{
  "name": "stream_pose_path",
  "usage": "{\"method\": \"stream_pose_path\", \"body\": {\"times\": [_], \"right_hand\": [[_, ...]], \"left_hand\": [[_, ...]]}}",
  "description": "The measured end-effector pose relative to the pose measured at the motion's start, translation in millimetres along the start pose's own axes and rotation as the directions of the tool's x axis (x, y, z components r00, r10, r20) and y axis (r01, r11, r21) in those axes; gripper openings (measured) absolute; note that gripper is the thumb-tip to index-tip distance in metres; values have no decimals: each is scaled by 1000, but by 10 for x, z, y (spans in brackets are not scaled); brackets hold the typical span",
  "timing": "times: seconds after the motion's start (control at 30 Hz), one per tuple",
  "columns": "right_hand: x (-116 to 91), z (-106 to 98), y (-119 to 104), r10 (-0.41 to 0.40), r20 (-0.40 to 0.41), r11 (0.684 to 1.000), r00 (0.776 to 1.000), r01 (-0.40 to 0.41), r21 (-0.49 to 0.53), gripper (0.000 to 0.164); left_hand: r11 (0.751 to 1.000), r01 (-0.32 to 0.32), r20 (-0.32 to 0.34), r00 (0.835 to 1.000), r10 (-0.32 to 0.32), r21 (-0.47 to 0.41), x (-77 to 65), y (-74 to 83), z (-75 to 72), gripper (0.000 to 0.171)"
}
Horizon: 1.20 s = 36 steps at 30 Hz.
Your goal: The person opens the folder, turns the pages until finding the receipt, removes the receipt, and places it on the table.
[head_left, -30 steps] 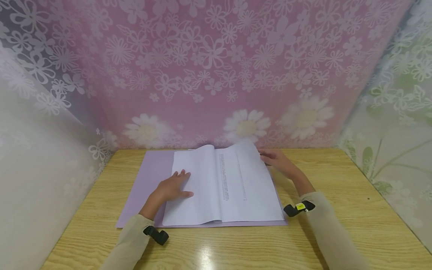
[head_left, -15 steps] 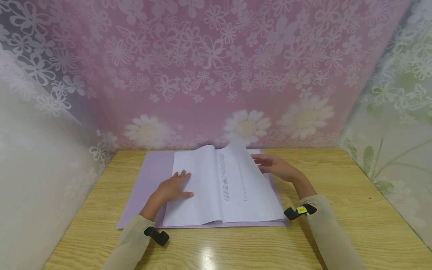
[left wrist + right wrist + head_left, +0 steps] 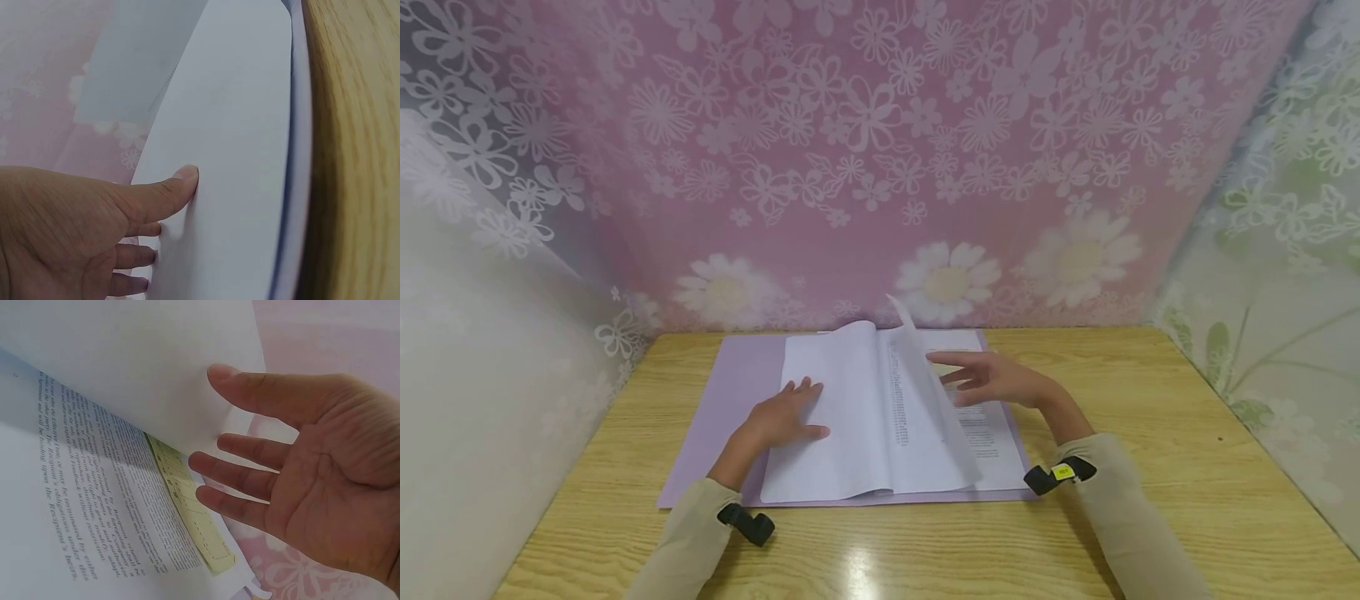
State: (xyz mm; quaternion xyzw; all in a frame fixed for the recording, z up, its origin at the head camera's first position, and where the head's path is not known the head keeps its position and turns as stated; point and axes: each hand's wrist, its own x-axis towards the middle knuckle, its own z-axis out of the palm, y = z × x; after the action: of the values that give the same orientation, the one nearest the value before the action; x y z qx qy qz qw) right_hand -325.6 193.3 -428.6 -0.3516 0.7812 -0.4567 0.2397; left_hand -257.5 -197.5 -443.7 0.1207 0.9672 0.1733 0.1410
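An open bundle of white sheets lies in a light purple folder (image 3: 741, 375) on the wooden table. My left hand (image 3: 781, 417) rests on the left page (image 3: 842, 392), fingers and thumb spread. Toward the left leans a raised page (image 3: 934, 400), its far corner curled up. The right hand (image 3: 1000, 381) touches the back of that page with nearly straight fingers. Underneath it, a printed page (image 3: 94, 487) shows in the right wrist view. A yellow slip with printed lines (image 3: 203, 544) lies on the printed page, partly covered by the raised one.
The wood-grain table (image 3: 1150, 417) extends around the folder. Behind it stands a pink floral backdrop (image 3: 850, 233), close to the folder's far edge. Pale floral sheets (image 3: 1300, 333) line both sides. Black straps with small mounts (image 3: 748, 523) sit on both wrists.
My right hand has moved left, swinging the page from the right side up and over to the left, which uncovers the printed page beneath. The left hand has stayed in place.
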Motion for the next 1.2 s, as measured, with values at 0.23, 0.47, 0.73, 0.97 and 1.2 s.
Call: {"method": "stream_pose_path", "body": {"times": [0.23,0.47,0.73,0.97,1.2], "right_hand": [[52,88,-51,-18,36,997,999,21,-81,80],[89,165,-79,-28,56,992,998,34,-119,79],[93,236,-98,-27,73,984,997,39,-171,76],[134,314,-118,-28,72,981,997,41,-187,77],[151,381,-182,-26,56,980,998,36,-196,75]], "left_hand": [[1000,-3,2,1000,3,-17,-3,-15,-2,82],[998,-18,-15,1000,17,-67,8,-47,2,82],[994,-31,-26,999,28,-108,-11,0,-30,82],[974,-110,-64,993,99,-199,-16,58,-52,81],[909,-201,-103,979,175,-365,35,161,18,73]]}}
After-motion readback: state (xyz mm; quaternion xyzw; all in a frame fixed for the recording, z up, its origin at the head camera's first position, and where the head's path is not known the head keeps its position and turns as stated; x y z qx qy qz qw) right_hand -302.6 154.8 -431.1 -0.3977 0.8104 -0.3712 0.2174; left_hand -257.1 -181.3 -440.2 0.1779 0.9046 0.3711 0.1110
